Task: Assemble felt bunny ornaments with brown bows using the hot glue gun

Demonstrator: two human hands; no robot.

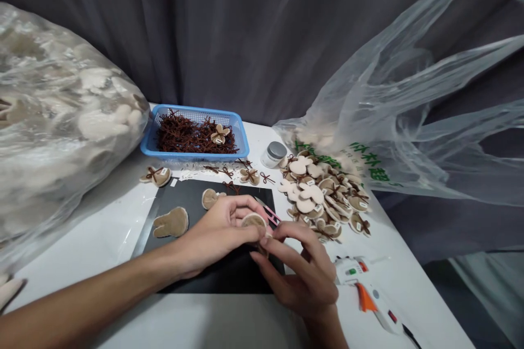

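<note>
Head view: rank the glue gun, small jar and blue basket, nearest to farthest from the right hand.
1. glue gun, just right of the right hand.
2. small jar, farther back at mid-table.
3. blue basket, back left.

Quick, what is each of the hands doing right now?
Left hand: closed, holding a small round beige felt piece.
Right hand: closed, fingertips pinching the same piece at its lower edge.

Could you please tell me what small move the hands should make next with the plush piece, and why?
Probably the right hand should reach for a loose bow: the plush piece, pinched between it and the left hand, shows no bow, unlike the pile beside it.
</note>
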